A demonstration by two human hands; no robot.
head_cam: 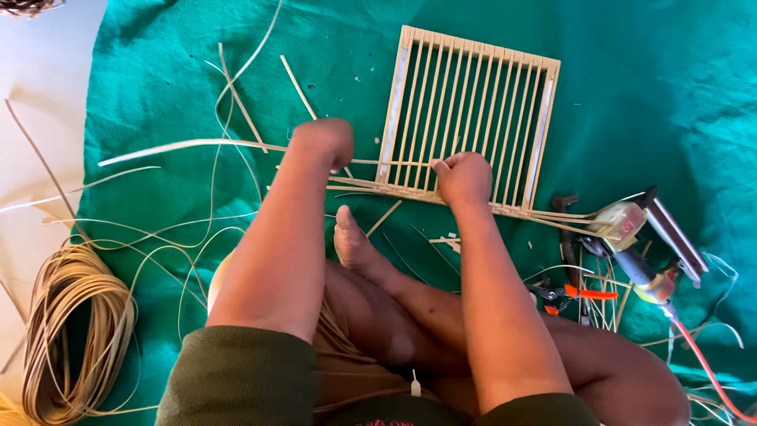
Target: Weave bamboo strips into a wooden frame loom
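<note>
The green cloth (646,95) covers most of the floor, and on it, far of centre, lies the slatted wooden frame (469,118): four rails with a row of thin upright slats. Judged from how it lies, the frame itself is fully assembled, while the weaving is barely begun. Only a strip or two crosses the slats, low at the near rail, and nearly the whole span of slats stands bare. A large coil of cane (71,331) at the near left looks hardly drawn down, and loose strips (158,229) lie scattered across the cloth.

Both forearms reach forward from the seated person. The left hand (323,140) is raised left of the frame, curled into a fist with the knuckles away; it appears to grip the long cane strip (181,146) running out to the left, though the fingers themselves are hidden. The right hand (463,177) rests at the frame's near rail, fingers closed in a pinch on the strip's end among the slats.

A nail gun (631,237) and orange-handled cutters (572,293) lie at the right.
</note>
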